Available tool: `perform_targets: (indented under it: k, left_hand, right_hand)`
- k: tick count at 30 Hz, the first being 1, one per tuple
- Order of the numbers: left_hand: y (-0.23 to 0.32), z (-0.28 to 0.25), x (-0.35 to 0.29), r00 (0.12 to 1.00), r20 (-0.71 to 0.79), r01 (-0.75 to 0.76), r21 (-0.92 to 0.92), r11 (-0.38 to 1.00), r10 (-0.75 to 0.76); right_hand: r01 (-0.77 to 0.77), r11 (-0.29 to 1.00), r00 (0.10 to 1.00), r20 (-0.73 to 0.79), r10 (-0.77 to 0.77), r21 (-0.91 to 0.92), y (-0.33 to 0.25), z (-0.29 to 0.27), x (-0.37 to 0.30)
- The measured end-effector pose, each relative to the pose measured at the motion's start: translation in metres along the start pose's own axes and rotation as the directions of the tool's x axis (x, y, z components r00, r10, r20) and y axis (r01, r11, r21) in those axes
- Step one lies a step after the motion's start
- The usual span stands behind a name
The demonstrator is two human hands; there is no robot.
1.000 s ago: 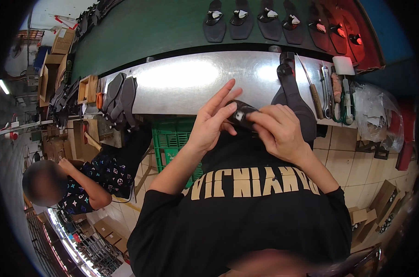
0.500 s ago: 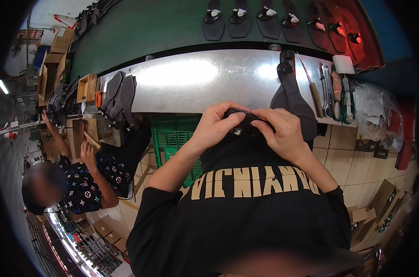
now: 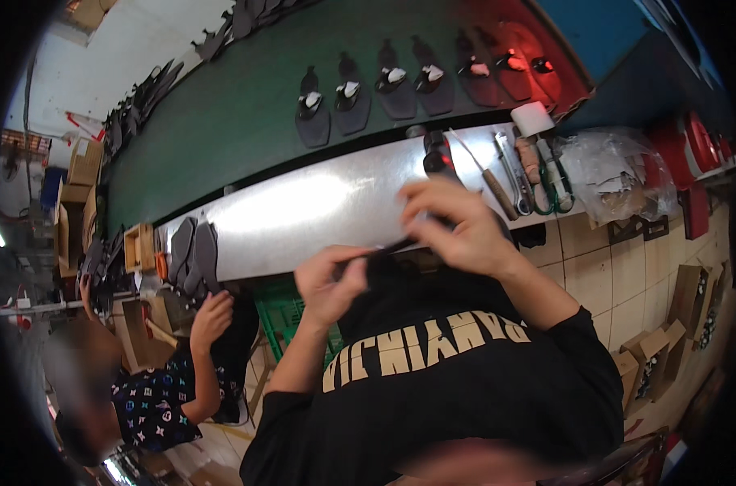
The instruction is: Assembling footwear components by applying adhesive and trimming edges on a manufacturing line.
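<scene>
A thin black strap (image 3: pixel 394 246) stretches between my two hands in front of my shirt, blurred by motion. My left hand (image 3: pixel 333 283) is closed on its one end, thumb against the fingers. At the other end my right hand (image 3: pixel 458 227) pinches it with bent fingers, also smeared, so the exact grip is unclear. Behind my right hand a black sandal (image 3: pixel 437 154) lies on the metal bench; most of its sole is hidden by that hand.
Sandals with white stuffing (image 3: pixel 394 89) line the green conveyor belt (image 3: pixel 246 105). An awl (image 3: pixel 497 190), a wrench (image 3: pixel 509 162) and green-handled scissors (image 3: pixel 558 182) lie right of the sandal, beside a plastic bag (image 3: pixel 615 174). At left a co-worker's hand (image 3: pixel 212 320) touches dark soles (image 3: pixel 194 255).
My hands have drawn apart, the right one up toward the sandal, the left one lower, with the strap between them. The view has turned. The co-worker's hand has reached the soles.
</scene>
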State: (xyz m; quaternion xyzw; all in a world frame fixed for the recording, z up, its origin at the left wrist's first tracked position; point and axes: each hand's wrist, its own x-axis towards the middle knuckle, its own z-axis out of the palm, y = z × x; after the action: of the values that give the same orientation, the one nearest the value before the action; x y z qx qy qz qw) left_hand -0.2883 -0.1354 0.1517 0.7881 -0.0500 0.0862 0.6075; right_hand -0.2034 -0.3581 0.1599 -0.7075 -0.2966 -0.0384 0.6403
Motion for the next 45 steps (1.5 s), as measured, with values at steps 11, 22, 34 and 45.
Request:
perform_targets:
  k: [11, 22, 34, 45]
  left_hand:
    - [-0.096, -0.028, -0.016, 0.63, 0.097, 0.424, -0.874, 0.236, -0.771]
    - [-0.053, 0.011, 0.014, 0.555, 0.338, 0.375, -0.917, -0.134, -0.76]
    - [-0.036, 0.018, -0.009, 0.765, 0.305, 0.337, -0.94, -0.051, -0.567]
    - [-0.002, 0.023, -0.051, 0.911, -0.371, -0.096, -0.616, 0.782, -0.18]
  right_hand:
    - [-0.295, 0.484, 0.95, -0.198, 0.243, -0.824, 0.103, -0.052, -0.039]
    - [-0.547, 0.81, 0.819, 0.333, 0.467, 0.21, 0.005, 0.051, -0.037]
    - [-0.407, 0.88, 0.913, 0.15, 0.38, 0.244, 0.003, 0.063, -0.065]
    - [-0.645, 0.587, 0.764, 0.382, 0.52, 0.489, -0.038, 0.077, -0.108]
